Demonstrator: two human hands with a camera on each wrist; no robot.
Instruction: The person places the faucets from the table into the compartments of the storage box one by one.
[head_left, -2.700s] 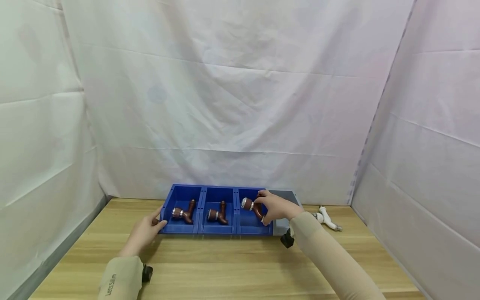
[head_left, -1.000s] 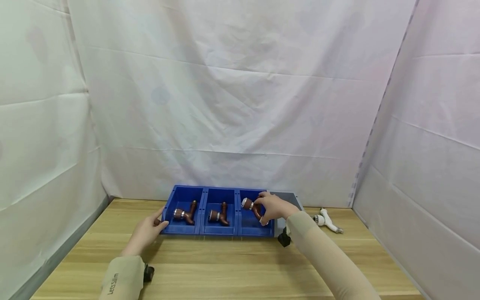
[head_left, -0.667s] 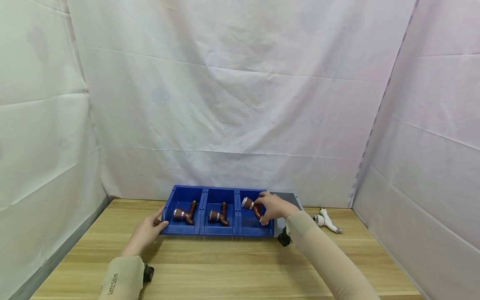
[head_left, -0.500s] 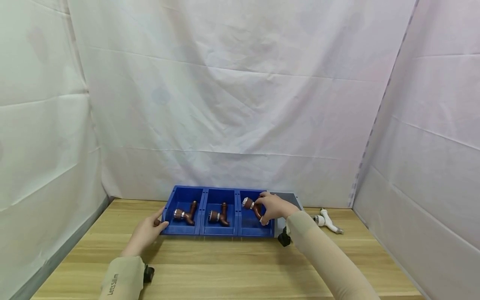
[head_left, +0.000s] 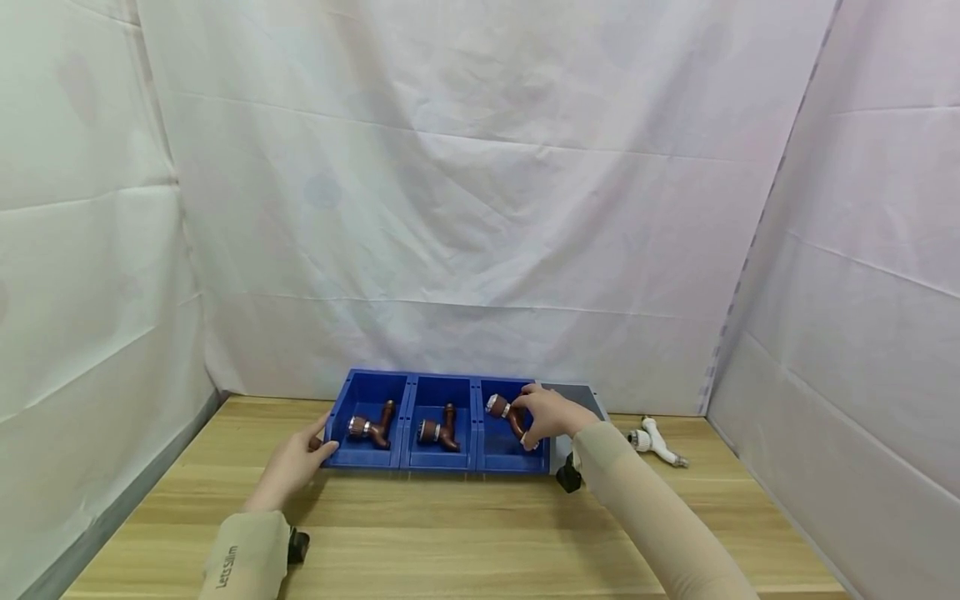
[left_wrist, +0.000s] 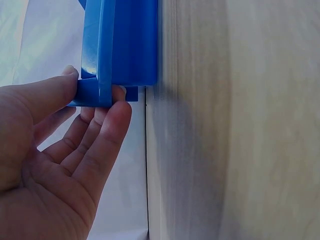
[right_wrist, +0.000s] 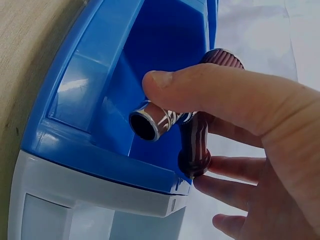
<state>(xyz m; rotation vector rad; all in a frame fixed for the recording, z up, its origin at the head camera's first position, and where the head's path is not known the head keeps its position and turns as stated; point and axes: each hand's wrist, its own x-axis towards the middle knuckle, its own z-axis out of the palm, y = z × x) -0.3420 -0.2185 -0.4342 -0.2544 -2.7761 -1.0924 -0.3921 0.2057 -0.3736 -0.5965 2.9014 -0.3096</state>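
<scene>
My right hand [head_left: 551, 412] holds a brown faucet [right_wrist: 194, 137] with silver trim over the right-hand blue bin [head_left: 498, 458]. In the right wrist view, the thumb lies across the faucet near its open spout, and other fingers reach its far end. My left hand [head_left: 288, 468] pinches the rim of the left-hand blue bin [left_wrist: 97, 55] between thumb and fingers at its front corner. A second brown faucet [head_left: 375, 429] lies in that left bin. Another brown faucet [head_left: 442, 431] lies in the middle blue bin [head_left: 438, 460].
A grey bin [head_left: 581, 392] adjoins the blue row on the right, partly behind my right hand. Farther right, a white faucet [head_left: 656, 442] lies on the wooden table [head_left: 450, 542]. White sheets [head_left: 450, 208] hang behind the table and along both sides.
Both hands keep their holds throughout, and the right-hand faucet stays over the same bin. Since the oldest frame the whole view has shifted slightly; little else differs.
</scene>
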